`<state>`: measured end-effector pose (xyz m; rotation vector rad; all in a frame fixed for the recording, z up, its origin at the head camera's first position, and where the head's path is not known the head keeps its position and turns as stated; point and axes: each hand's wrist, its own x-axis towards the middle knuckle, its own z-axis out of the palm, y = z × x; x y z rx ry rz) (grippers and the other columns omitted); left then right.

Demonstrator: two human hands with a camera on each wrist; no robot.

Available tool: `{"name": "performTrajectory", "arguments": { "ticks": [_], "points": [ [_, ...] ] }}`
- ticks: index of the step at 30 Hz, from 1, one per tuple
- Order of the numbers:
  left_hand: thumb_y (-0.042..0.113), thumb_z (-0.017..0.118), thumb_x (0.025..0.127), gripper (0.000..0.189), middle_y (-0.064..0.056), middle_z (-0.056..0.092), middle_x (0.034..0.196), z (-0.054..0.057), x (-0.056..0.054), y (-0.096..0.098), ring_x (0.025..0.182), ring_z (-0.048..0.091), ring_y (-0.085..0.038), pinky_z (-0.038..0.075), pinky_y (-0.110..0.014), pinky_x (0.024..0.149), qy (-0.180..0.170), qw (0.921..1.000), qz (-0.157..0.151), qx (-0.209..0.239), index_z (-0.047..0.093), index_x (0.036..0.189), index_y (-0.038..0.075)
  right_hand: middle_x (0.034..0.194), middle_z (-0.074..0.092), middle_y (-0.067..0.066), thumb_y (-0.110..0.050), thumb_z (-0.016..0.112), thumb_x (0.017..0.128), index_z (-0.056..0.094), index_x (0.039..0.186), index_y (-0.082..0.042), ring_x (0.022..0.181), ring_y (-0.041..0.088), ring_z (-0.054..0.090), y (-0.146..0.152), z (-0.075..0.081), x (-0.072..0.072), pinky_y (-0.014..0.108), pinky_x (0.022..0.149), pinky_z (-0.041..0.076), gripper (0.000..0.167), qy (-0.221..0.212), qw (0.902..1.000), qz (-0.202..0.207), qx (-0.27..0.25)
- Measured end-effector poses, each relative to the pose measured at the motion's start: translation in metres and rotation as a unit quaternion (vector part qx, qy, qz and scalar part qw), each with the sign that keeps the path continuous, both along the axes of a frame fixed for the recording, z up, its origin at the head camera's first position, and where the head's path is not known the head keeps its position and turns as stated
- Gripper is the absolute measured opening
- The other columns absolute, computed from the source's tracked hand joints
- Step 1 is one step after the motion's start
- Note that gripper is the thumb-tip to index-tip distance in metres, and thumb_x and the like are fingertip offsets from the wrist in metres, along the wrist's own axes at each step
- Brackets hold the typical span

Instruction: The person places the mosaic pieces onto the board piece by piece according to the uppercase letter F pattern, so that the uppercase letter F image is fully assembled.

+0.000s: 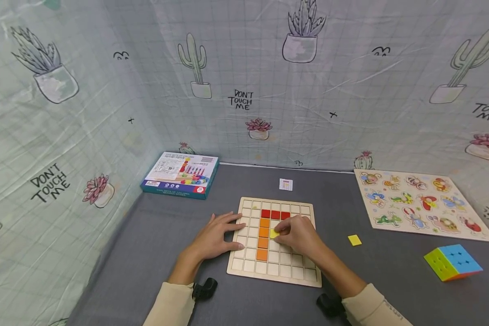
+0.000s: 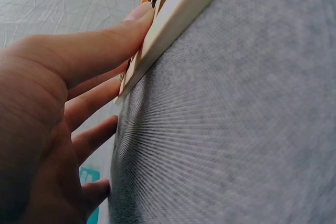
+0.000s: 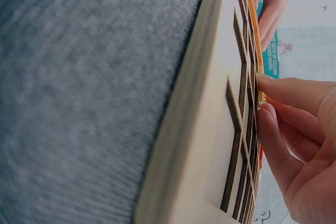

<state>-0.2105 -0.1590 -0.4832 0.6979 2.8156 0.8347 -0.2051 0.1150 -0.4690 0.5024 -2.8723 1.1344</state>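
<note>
A wooden grid board (image 1: 285, 270) lies on the table. My left hand (image 1: 216, 235) rests with fingers spread along its left side; in the left wrist view the thumb (image 2: 113, 43) presses the board's edge. With thumb and fingers my right hand (image 1: 299, 234) pinches a yellow square tile (image 1: 273, 233) at a cell right of the orange column, partly covering it. Several orange tiles (image 1: 263, 243) form that column, and red tiles (image 1: 275, 214) make a row above. The right wrist view shows the right fingertips (image 3: 269, 111) right at the grid's surface.
Another yellow tile (image 1: 355, 240) lies right of the board, with a puzzle cube (image 1: 452, 262) beyond it. An insect puzzle board (image 1: 424, 201) is at the back right. Behind the grid board is a small pattern card (image 1: 285, 184); a flat game box (image 1: 181, 174) sits back left.
</note>
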Motion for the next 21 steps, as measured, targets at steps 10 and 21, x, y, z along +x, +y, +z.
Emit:
{"name": "performTrajectory", "arguments": {
  "ticks": [10,21],
  "points": [
    [0.042,0.081,0.085,0.061,-0.005,0.05,0.158,0.0,0.001,-0.001,0.154,0.037,-0.034,0.012,-0.073,0.124,-0.001,1.0,0.001,0.002,0.066,0.138,0.015,0.091,0.08,0.007,-0.002,0.087,0.074,0.081,0.096,-0.003,0.073,0.008,0.065,0.005,0.007,-0.001,0.017,0.064,0.053,0.023,-0.013,0.9993,0.031,0.017],
    [0.042,0.081,0.085,0.063,-0.007,0.05,0.158,0.001,0.001,-0.001,0.154,0.037,-0.035,0.013,-0.075,0.123,0.001,1.0,-0.009,0.001,0.065,0.139,0.013,0.103,0.078,0.006,-0.016,0.08,0.086,0.08,0.109,-0.011,0.085,0.014,0.069,0.048,0.023,0.009,0.024,0.064,0.05,0.023,-0.052,0.9978,0.004,0.041]
  ]
}}
